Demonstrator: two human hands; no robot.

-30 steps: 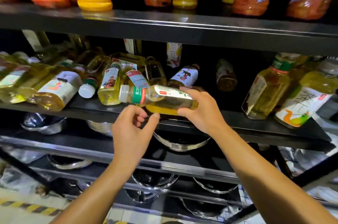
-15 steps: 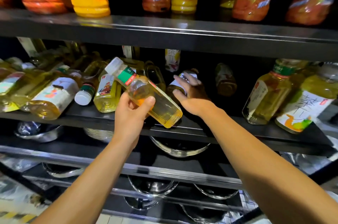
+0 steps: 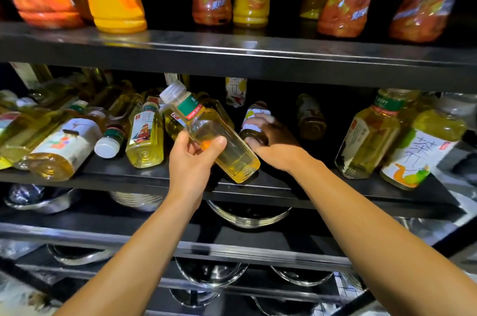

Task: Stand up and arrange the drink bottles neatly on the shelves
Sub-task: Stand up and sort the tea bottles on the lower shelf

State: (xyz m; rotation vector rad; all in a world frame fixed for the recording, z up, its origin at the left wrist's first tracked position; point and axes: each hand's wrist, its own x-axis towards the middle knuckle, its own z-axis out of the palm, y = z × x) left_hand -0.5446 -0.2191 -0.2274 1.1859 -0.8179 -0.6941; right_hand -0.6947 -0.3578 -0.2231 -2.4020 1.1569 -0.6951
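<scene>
Dark shelf [image 3: 258, 191]: left grip [image 3: 191, 163] holds tilted tea bottle [image 3: 219, 142]; right grip [image 3: 273, 145] clasps darker bottle [image 3: 254, 122].

Left hand [image 3: 189, 160] gripping tilted tea bottle [image 3: 214, 135], right hand [image 3: 273, 145] – apparently – on another

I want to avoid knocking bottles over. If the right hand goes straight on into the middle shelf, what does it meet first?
The right hand already grips a dark, white-labelled bottle lying down. Beyond that, probably the dark back of the shelf; depth there is unclear.
</scene>
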